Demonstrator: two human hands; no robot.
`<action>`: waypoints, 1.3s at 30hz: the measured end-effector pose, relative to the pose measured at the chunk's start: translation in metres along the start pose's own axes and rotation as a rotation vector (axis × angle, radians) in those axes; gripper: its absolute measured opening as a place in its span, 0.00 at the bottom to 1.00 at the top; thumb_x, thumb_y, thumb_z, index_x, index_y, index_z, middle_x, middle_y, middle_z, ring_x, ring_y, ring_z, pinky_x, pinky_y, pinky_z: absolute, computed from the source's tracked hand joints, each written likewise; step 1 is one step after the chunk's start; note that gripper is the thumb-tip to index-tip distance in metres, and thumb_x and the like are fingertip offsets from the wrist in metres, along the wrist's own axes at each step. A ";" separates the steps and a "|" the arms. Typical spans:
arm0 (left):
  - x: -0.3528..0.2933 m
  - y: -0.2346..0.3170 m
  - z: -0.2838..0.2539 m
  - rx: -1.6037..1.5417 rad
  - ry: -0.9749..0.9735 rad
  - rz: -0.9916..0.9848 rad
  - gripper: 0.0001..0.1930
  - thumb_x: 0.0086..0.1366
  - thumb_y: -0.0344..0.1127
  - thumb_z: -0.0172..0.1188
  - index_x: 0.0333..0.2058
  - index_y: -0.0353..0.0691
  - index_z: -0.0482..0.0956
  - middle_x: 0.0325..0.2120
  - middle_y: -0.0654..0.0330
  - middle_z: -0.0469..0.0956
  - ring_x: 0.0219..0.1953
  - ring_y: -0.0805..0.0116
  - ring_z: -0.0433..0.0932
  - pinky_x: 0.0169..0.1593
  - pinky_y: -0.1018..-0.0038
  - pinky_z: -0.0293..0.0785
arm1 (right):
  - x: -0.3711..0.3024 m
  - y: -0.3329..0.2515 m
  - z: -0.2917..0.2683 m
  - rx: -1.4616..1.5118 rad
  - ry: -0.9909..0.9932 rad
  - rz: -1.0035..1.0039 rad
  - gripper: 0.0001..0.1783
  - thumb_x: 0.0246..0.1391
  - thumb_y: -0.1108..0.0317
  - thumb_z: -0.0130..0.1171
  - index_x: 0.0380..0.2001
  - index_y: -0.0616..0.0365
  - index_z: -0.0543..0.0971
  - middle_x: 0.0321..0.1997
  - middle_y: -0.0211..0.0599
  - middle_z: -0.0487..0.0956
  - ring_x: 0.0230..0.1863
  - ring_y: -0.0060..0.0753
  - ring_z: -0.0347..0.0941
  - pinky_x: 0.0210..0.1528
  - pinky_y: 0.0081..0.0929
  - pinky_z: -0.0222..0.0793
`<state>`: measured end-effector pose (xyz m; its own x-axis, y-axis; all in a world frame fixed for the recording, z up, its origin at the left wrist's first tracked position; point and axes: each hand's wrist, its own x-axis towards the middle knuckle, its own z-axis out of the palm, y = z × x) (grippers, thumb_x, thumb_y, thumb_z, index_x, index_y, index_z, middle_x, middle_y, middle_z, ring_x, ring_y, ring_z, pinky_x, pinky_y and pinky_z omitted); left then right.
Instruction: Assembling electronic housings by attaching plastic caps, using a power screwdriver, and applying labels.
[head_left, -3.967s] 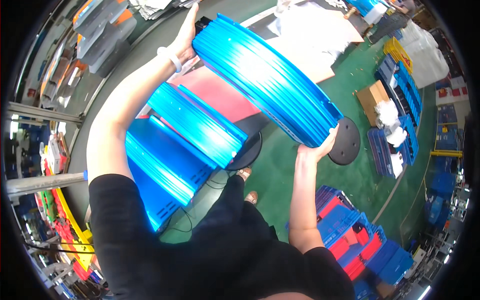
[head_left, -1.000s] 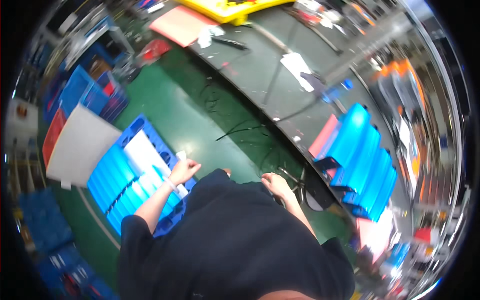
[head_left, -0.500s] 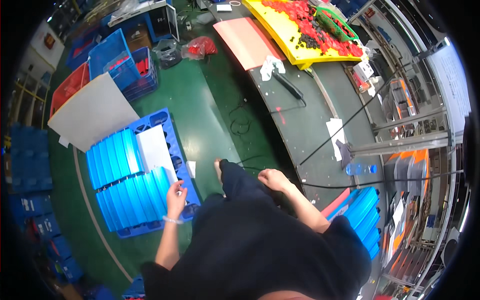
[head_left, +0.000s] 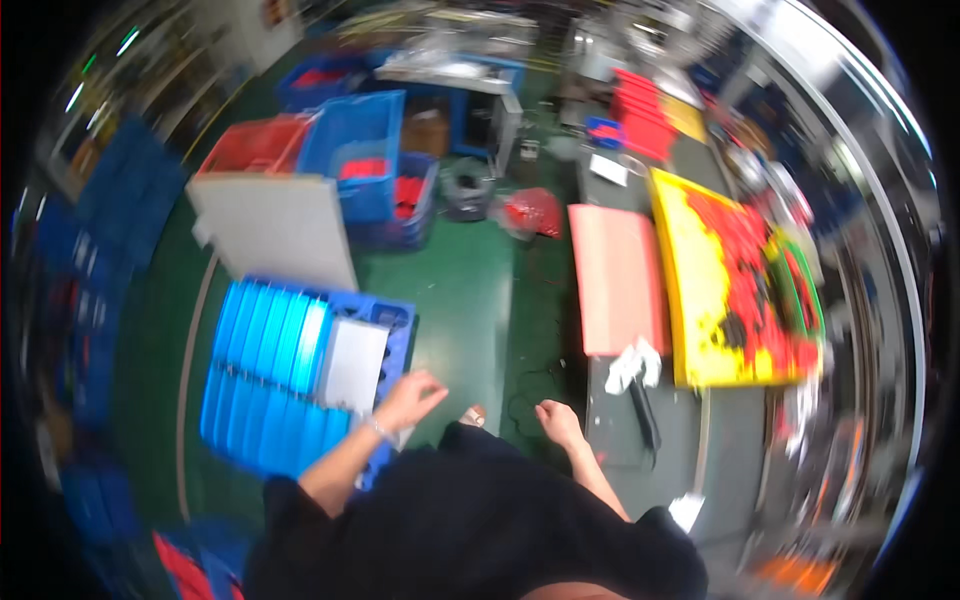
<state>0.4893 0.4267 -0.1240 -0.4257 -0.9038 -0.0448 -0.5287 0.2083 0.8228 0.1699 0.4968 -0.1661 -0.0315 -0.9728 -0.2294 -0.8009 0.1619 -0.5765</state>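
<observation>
My left hand (head_left: 410,400) is over the right edge of the blue pallet (head_left: 398,318), fingers loosely apart, holding nothing that I can see. Near it, on the pallet, stand two rows of glossy bright-blue curved panels (head_left: 270,325), packed side by side. A white sheet (head_left: 355,362) lies beside them. My right hand (head_left: 560,424) hangs in the air just left of the dark workbench (head_left: 615,400), its fingers curled in and nothing visible in them. Both hands are slightly smeared by motion.
On the bench are a pink sheet (head_left: 618,280), a yellow tray (head_left: 690,360) of red and black pieces with a green basket (head_left: 797,290), a white cloth (head_left: 633,365) and a black handheld tool (head_left: 645,418). A grey-white board (head_left: 270,225) leans by blue crates (head_left: 350,130).
My view has swung to the right, so the bench's far end now shows. The left hand has moved off the panels toward the pallet's right edge. The right hand remains beside the bench.
</observation>
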 end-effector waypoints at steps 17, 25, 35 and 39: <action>-0.014 -0.034 -0.022 -0.259 0.233 -0.398 0.14 0.55 0.40 0.60 0.35 0.35 0.78 0.27 0.56 0.77 0.31 0.65 0.76 0.35 0.73 0.71 | 0.171 0.054 -0.011 -0.086 -0.590 -0.018 0.12 0.54 0.65 0.49 0.30 0.62 0.78 0.22 0.38 0.78 0.27 0.32 0.76 0.33 0.26 0.70; -0.033 -0.063 -0.046 -0.243 0.558 -0.682 0.16 0.55 0.43 0.59 0.34 0.34 0.78 0.29 0.52 0.78 0.34 0.59 0.78 0.38 0.70 0.74 | 0.233 -0.015 0.007 -0.296 -0.866 -0.173 0.18 0.56 0.58 0.47 0.27 0.64 0.76 0.23 0.42 0.77 0.27 0.38 0.75 0.33 0.30 0.69; -0.075 -0.076 -0.017 -0.260 0.792 -1.101 0.17 0.59 0.44 0.56 0.41 0.37 0.77 0.32 0.51 0.79 0.36 0.58 0.78 0.41 0.68 0.72 | 0.424 -0.042 0.112 -0.292 -0.963 -0.330 0.18 0.57 0.60 0.46 0.29 0.64 0.78 0.25 0.39 0.79 0.28 0.28 0.75 0.34 0.23 0.70; -0.084 -0.104 -0.041 -0.264 0.764 -1.216 0.18 0.61 0.45 0.54 0.42 0.37 0.76 0.36 0.49 0.78 0.40 0.59 0.78 0.44 0.69 0.72 | 0.441 -0.072 0.147 -0.199 -0.828 -0.151 0.16 0.53 0.59 0.48 0.30 0.60 0.79 0.27 0.38 0.80 0.30 0.30 0.77 0.35 0.26 0.70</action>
<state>0.6098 0.4656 -0.1829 0.7062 -0.4606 -0.5376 -0.0872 -0.8102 0.5796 0.3017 0.0801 -0.3414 0.4679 -0.5350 -0.7035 -0.8535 -0.0669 -0.5168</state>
